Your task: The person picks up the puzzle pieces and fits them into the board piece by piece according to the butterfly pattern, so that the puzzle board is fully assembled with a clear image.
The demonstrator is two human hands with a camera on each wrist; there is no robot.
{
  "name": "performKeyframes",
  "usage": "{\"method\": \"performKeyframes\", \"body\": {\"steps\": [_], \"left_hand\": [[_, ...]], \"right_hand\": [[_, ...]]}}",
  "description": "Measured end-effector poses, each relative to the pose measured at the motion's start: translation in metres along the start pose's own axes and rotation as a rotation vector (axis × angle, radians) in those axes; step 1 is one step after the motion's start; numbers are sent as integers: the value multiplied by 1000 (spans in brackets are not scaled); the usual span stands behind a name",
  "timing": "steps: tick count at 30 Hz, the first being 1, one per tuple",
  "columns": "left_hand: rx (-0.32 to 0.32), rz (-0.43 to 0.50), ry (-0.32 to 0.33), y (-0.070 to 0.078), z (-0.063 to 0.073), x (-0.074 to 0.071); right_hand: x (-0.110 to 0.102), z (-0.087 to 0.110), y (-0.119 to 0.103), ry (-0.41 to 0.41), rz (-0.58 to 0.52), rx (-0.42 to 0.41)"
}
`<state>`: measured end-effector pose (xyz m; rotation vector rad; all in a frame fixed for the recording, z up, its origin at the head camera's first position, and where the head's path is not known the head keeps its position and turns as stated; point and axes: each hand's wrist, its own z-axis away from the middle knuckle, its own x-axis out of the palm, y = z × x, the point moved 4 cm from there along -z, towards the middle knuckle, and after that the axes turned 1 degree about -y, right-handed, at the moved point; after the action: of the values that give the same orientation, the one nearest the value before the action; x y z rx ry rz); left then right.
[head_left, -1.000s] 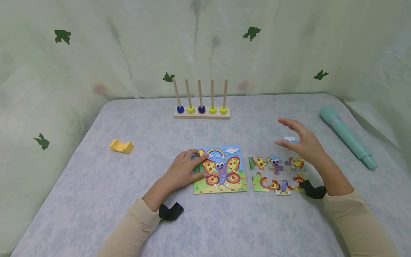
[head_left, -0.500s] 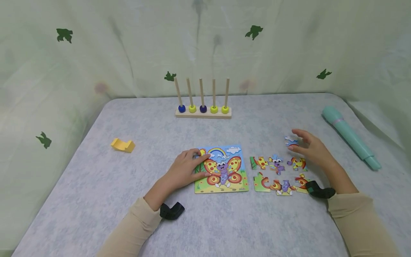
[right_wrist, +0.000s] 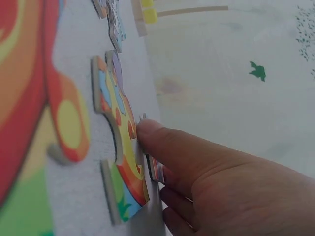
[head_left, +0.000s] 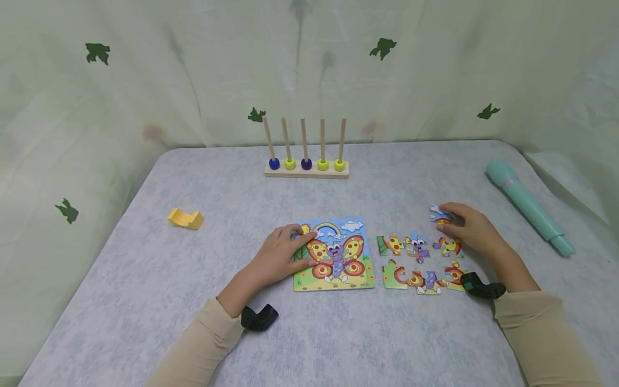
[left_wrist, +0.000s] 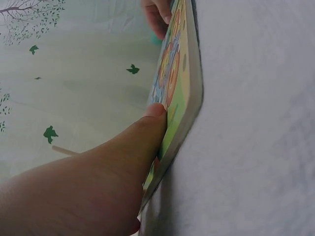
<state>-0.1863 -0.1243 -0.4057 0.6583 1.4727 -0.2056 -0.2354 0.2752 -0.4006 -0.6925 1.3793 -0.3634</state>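
Observation:
My left hand (head_left: 278,251) rests on the left side of the butterfly puzzle board (head_left: 345,274), its thumb lying on the picture in the left wrist view. To the right, my right hand (head_left: 471,228) pinches a sky-blue puzzle piece (head_left: 439,215) with cloud and rainbow print between thumb and fingers. In the right wrist view the thumb hides much of that piece (right_wrist: 156,169). Closer to me lie several loose butterfly pieces in two rows, among them a purple face piece (head_left: 418,248), a yellow wing piece (head_left: 450,246) and a green corner piece (head_left: 393,277).
A wooden peg stand (head_left: 307,173) with blue, purple and yellow beads stands at the back. A yellow curved block (head_left: 186,219) lies on the left of the table (head_left: 121,301). A teal microphone-shaped toy (head_left: 529,207) lies at the far right.
My right hand has moved toward me and slightly right, and its thumb and fingers have closed on the blue piece. My left hand stays on the board. The view has shifted slightly.

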Motion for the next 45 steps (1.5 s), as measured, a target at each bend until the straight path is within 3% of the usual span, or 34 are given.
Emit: {"method": "performKeyframes", "body": {"steps": [7, 13, 17, 23, 27, 33, 38, 45], "left_hand": [[-32, 3, -43, 1, 0, 1], [-34, 8, -42, 2, 1, 0], [-34, 15, -39, 1, 1, 0], [-30, 21, -30, 2, 1, -1], [-29, 28, -25, 1, 1, 0], [-28, 38, -22, 0, 0, 0], [-28, 49, -26, 1, 0, -1], [-28, 35, -22, 2, -1, -5]], "right_hand": [[-6, 1, -10, 90, 61, -35], [-14, 4, -44, 188, 36, -86], [-12, 9, -73, 229, 23, -171], [2, 18, -114, 255, 28, -364], [17, 21, -134, 219, 4, -443], [49, 14, -148, 111, -26, -475], [74, 4, -151, -10, -43, -420], [98, -11, -143, -101, -36, -314]]}}
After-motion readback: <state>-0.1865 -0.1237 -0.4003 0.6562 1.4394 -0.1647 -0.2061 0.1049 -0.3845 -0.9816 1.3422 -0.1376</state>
